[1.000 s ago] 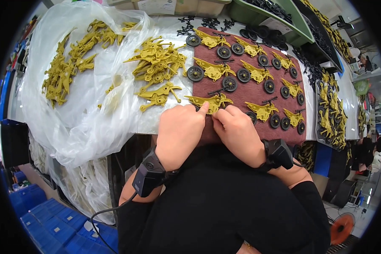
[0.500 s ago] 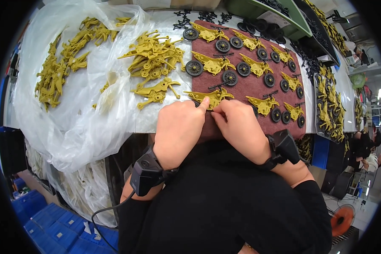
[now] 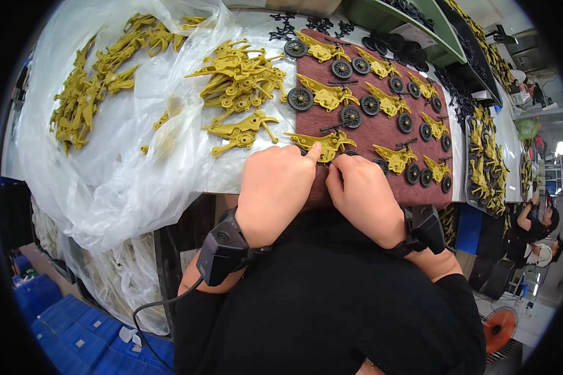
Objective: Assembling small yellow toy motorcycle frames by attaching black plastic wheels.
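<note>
My left hand (image 3: 275, 184) is closed, its index fingertip and thumb side pressed on a yellow toy motorcycle body (image 3: 306, 144) at the cloth's front left corner. A black handlebar piece (image 3: 335, 126) is fitted on that body. My right hand (image 3: 366, 194) is closed in a pinch at the body's lower right edge, beside a black spoked wheel (image 3: 351, 153) that shows just past the fingers. Whatever lies between the right fingertips is hidden. Several similar toy motorcycles (image 3: 328, 95) with black wheels lie in rows on the maroon cloth (image 3: 322, 119) beyond my hands.
Left of the cloth are a heap of yellow body parts (image 3: 238, 75) and a clear plastic bag (image 3: 125, 181) with more. Loose black wheels (image 3: 394, 44) and a green bin (image 3: 450, 47) stand at the back. A tray of yellow parts (image 3: 486, 162) is at right; people (image 3: 538, 225) work beyond.
The whole view has shifted slightly, so the table's things sit a little farther right. Both hands stay on the same toy motorcycle, with the right fingers still pinched at its edge.
</note>
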The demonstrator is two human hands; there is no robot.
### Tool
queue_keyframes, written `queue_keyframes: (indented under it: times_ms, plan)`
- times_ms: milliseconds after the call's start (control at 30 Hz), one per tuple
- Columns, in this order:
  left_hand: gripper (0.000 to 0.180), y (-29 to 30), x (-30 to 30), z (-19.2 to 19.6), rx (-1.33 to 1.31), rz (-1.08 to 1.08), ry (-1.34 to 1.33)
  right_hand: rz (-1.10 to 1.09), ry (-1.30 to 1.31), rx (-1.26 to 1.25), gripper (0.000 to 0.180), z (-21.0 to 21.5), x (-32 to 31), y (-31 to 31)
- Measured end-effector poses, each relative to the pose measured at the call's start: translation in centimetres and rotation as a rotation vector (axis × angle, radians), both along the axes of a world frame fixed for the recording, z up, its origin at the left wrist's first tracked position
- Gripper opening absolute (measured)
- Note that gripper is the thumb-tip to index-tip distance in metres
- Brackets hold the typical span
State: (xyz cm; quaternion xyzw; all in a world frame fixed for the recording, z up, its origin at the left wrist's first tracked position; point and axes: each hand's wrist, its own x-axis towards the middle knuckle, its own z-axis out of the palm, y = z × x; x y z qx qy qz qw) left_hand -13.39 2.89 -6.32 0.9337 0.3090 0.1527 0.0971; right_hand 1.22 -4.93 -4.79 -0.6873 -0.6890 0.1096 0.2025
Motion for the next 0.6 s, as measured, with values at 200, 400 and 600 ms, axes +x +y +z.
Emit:
queue_keyframes:
  times_ms: [200,400,600]
  plan:
    - [0.03,0.3,0.0,0.1,-0.043,-0.024,0.008,-0.044,-0.144,-0.052,0.013,0.5,-0.7,0.3]
    - [0.028,0.4,0.0,0.1,-0.064,-0.035,-0.011,-0.097,-0.234,-0.165,0.012,0.6,-1.4,0.4]
    - [0.029,0.6,-0.2,0.2,-0.086,-0.062,-0.042,-0.132,-0.505,-0.179,0.009,0.4,-3.3,0.5]
